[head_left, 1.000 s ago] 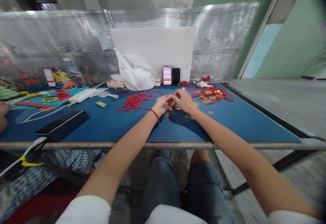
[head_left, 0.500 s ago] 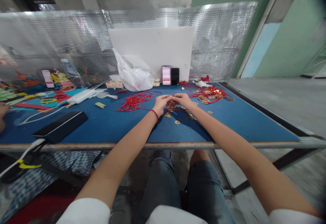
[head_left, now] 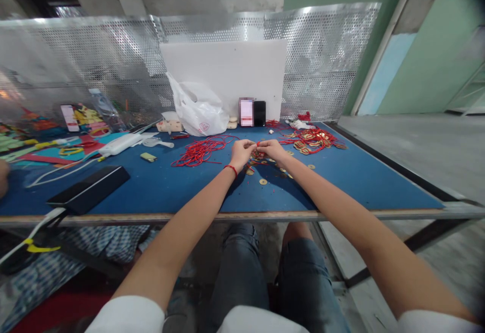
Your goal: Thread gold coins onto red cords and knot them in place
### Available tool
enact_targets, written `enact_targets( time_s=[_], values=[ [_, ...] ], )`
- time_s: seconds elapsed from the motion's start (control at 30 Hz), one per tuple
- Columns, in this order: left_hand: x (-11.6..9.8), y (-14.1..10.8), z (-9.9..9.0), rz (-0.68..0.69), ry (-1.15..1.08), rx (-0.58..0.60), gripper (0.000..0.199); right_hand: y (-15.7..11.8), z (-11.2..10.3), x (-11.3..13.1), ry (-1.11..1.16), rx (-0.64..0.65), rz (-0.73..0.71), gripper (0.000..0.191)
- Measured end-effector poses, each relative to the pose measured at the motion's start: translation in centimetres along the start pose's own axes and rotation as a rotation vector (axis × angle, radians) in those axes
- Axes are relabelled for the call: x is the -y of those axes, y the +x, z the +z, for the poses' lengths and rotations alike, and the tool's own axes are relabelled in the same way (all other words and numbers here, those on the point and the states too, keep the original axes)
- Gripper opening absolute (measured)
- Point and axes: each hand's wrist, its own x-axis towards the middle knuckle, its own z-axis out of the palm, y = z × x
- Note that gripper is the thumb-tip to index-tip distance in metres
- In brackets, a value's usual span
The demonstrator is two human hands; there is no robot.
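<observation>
My left hand (head_left: 241, 154) and my right hand (head_left: 273, 150) face each other over the blue table, fingertips pinched a small gap apart. Both are closed on red cord (head_left: 258, 144), a bit of which shows between the fingertips. Under the hands lie loose gold coins, one coin (head_left: 262, 182) with a hole in its middle nearer to me. A tangle of red cord (head_left: 200, 151) rests left of my left hand. Right of my right hand is a pile of gold coins strung on red cord (head_left: 314, 140).
A white plastic bag (head_left: 199, 108) and two phones (head_left: 246, 112) stand at the back against a white board (head_left: 235, 65). To the left are a black box-like device (head_left: 91, 187), a white power strip (head_left: 121, 144) and coloured paper. Another person's hand (head_left: 3, 177) shows at the left edge.
My fingertips have drawn slightly apart, showing more of the red cord between them. The other person's hand at the left edge has shifted slightly.
</observation>
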Motion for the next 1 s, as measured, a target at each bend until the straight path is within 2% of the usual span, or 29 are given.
enact_targets(
  time_s=[0.1, 0.23, 0.4, 0.53, 0.6, 0.7, 1.0],
  values=[
    [0.4, 0.3, -0.1, 0.045, 0.088, -0.003, 0.004, -0.1, 0.2, 0.2, 0.005, -0.023, 0.023, 0.012],
    [0.4, 0.2, 0.0, -0.008, 0.079, -0.014, 0.007, -0.2, 0.1, 0.4, -0.044, -0.092, 0.013, 0.016],
    [-0.7, -0.4, 0.2, -0.19, -0.044, -0.003, 0.018, 0.0, 0.1, 0.3, -0.104, -0.152, 0.023, 0.014],
    [-1.8, -0.9, 0.1, -0.407, -0.319, 0.077, 0.022, 0.1, 0.1, 0.1, -0.102, -0.124, -0.017, 0.013],
    [-2.1, -1.0, 0.1, -0.473, -0.445, 0.11, 0.021, 0.2, 0.1, 0.0, -0.11, -0.114, -0.047, 0.012],
    [-2.3, -1.1, 0.1, -0.491, -0.52, 0.127, 0.018, 0.3, 0.0, -0.1, -0.124, -0.124, -0.082, 0.012],
    [-1.9, -1.1, -0.1, -0.473, -0.516, 0.066, 0.019, 0.4, -0.2, -0.2, -0.211, -0.123, -0.191, 0.017]
  ],
)
